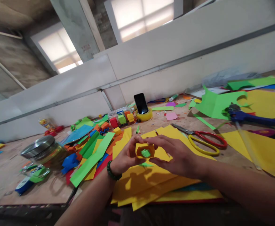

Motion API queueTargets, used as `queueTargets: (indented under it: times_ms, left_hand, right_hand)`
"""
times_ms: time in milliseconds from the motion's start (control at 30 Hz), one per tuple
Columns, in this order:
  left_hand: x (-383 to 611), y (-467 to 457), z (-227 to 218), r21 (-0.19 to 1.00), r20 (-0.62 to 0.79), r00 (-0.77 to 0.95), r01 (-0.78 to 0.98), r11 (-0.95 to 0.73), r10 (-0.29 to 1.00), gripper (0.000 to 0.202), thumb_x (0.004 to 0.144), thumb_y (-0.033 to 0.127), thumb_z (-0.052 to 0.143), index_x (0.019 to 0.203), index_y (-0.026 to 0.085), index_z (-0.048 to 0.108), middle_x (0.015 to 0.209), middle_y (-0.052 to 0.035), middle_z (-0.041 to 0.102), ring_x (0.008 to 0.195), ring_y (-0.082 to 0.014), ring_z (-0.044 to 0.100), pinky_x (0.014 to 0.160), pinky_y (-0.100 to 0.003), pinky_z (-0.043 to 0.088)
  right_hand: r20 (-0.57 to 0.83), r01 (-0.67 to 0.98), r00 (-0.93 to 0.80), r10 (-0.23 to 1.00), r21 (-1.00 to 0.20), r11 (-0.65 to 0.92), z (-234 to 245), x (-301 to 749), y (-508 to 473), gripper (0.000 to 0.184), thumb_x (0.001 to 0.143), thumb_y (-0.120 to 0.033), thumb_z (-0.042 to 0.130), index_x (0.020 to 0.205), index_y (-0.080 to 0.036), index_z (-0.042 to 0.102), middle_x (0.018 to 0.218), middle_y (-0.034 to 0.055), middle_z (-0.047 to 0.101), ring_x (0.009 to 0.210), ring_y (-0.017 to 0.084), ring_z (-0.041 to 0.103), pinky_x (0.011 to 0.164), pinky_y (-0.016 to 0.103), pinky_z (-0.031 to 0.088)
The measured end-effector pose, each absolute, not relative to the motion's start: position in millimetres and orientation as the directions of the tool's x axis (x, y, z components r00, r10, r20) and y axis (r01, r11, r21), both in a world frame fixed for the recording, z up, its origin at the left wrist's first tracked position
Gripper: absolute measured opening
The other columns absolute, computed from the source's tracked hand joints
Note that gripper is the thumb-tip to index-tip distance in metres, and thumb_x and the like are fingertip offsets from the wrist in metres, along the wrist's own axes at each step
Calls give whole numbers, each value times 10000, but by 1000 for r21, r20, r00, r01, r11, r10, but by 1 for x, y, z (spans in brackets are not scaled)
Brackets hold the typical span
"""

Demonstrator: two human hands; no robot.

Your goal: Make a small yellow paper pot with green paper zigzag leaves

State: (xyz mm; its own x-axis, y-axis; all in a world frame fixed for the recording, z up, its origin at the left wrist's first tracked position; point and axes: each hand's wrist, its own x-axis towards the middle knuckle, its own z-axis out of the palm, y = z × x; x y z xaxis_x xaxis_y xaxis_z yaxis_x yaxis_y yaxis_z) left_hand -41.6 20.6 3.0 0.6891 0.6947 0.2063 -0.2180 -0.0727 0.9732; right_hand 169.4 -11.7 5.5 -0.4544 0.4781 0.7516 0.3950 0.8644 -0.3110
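Both my hands meet over a stack of yellow paper sheets [151,185] on the table. My left hand [125,157], with a dark green bead bracelet on the wrist, pinches one side of a small folded yellow paper piece [145,149]. My right hand [175,153] grips the other side with curled fingers. A small green paper bit [145,153] sits inside the yellow fold. Another green scrap [146,164] lies just below it on the sheets.
Red and yellow scissors [204,141] lie right of my hands. A blue glue gun [250,117] rests on green paper [214,103]. A phone [141,103] stands in a yellow tape roll. Coloured paper strips, small cubes and a lidded glass jar [42,150] crowd the left.
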Motion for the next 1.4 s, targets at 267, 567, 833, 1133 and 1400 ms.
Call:
queueTargets:
  times_ms: [267,567,833,1133,1400]
  left_hand:
    - [-38,18,4,964,267,695,-196,-181,668,514,719,152,744,1191,244,561,1214,-85,563,1092,-221,565,882,-295,479]
    - [-38,17,3,975,219,750,-197,-105,624,703,728,164,745,1358,320,477,1340,-108,523,1149,-259,568,913,-313,489]
    - [-30,18,-8,987,160,784,-121,-105,600,793,720,190,753,1417,304,392,1367,-120,503,1178,-280,544,942,-370,479]
    - [-26,18,-18,970,241,788,-173,-172,567,707,769,162,704,1393,338,422,1393,-81,489,1238,-266,497,1006,-382,427]
    - [-27,20,-15,986,69,815,-144,87,575,802,697,140,765,1384,364,419,1404,-73,454,1099,-226,574,909,-352,490]
  right_hand:
    - [826,428,-449,341,-136,893,15,174,-19,384,793,-291,676,1164,-247,587,987,68,616,831,155,614,701,272,525]
    - [803,356,-375,463,-337,872,31,178,-19,204,797,-139,598,990,-192,634,847,48,616,804,153,592,698,265,498]
    - [574,583,-452,683,-389,713,23,175,-15,75,805,-239,637,763,-183,664,739,23,633,670,129,570,612,238,414]
    - [424,704,-472,773,-347,620,19,176,-11,101,814,-202,608,836,-179,704,803,45,678,729,159,617,653,247,409]
    - [321,804,-490,810,-194,563,20,174,-10,141,822,-247,569,784,-179,687,822,42,690,692,162,609,590,261,336]
